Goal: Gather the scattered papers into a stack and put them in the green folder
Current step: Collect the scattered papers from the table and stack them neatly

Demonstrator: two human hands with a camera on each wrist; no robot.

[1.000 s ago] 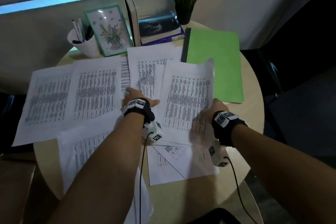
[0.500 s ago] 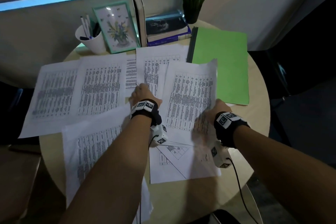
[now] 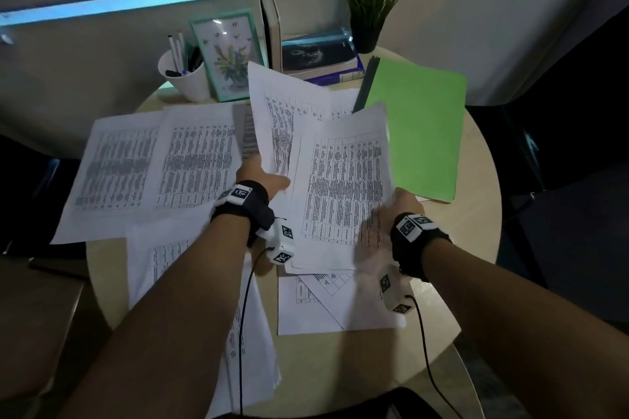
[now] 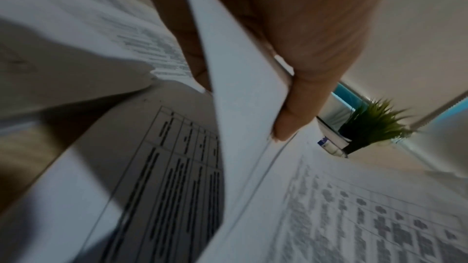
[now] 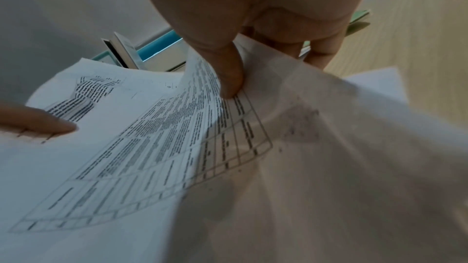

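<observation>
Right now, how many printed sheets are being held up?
2 sheets: one in the left hand, tilted up; one in the right hand, beside the green folder. Others may hide.

print on papers (image 3: 343,180): blurred, unreadable | left hand (image 3: 258,173) fingers: hidden under sheets

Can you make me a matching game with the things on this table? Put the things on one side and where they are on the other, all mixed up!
Things:
1. folder
2. pens
3. plant
4. held sheets

Places:
A. standing in the white cup
B. lifted off the table, gripped by the left hand and right hand
C. lying shut on the table's right side
D. at the back, in a dark pot next to the stacked books

Pairs: 1-C, 2-A, 3-D, 4-B
</observation>
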